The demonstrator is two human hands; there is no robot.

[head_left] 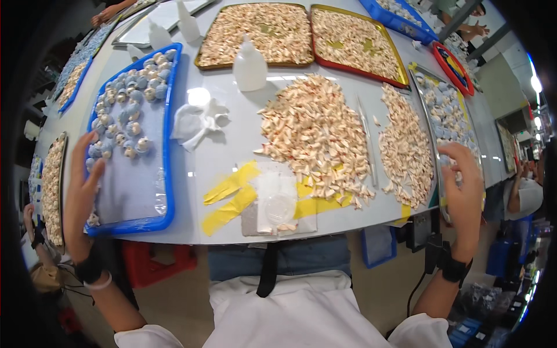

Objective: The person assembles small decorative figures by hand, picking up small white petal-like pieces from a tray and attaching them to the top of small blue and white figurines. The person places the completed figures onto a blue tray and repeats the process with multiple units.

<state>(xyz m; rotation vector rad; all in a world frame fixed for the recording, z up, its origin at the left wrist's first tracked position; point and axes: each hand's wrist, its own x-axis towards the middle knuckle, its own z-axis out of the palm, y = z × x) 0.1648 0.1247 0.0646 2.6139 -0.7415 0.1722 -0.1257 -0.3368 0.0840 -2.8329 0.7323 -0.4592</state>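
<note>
My left hand [83,194] is at the left rim of a blue tray [169,191], its thumb and fingers apart. Small round blue-and-white pieces [132,110] fill the far part of that tray. On the right, my right hand [464,191] is over the near part of a metal-rimmed tray [428,110] with similar blue-and-white pieces. Its fingers are bent and apart, and I see nothing held. Between my hands lie a big heap of small cream, pointed pieces [316,133] and a smaller heap [406,151], with thin metal tweezers [366,139] between them.
A white squeeze bottle [249,66] stands before two trays of cream pieces [255,32]. A crumpled white cloth [200,122] lies right of the blue tray. Yellow tape [229,200] flanks a small clear block [277,206] at the near edge. Other people's hands show at the sides.
</note>
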